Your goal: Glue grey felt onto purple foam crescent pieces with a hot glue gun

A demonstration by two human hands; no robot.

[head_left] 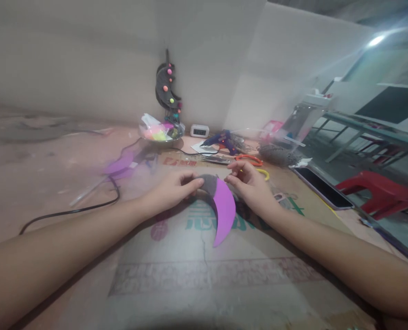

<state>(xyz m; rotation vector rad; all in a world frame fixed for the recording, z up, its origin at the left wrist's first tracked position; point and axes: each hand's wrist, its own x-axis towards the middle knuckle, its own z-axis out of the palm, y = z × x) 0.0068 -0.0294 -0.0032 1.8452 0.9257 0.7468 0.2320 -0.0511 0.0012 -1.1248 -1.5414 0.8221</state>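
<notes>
Both hands are down on a flattened sheet of cardboard (204,275) working the same piece — a purple crescent (224,211) with a grey fuzzy cover (208,182) over its top end. The left hand (171,189) has its fingers closed over the grey end, pressing it to the cardboard. The right hand (250,183) sits just beside the crescent's other edge, fingertips pinched together; can't tell what's between them, if anything.

The cardboard has teal characters printed under the crescent and some red print further back, but it's all too blurry to read.

Behind the hands: a blue glue gun (220,139), orange-handled scissors (249,159), a small white clock (199,131) with an unreadable display, a bowl of bright pom-poms (160,132), and a finished dark crescent (165,89) dotted with pom-poms against the wall. A phone (322,185) lies off to the right.
</notes>
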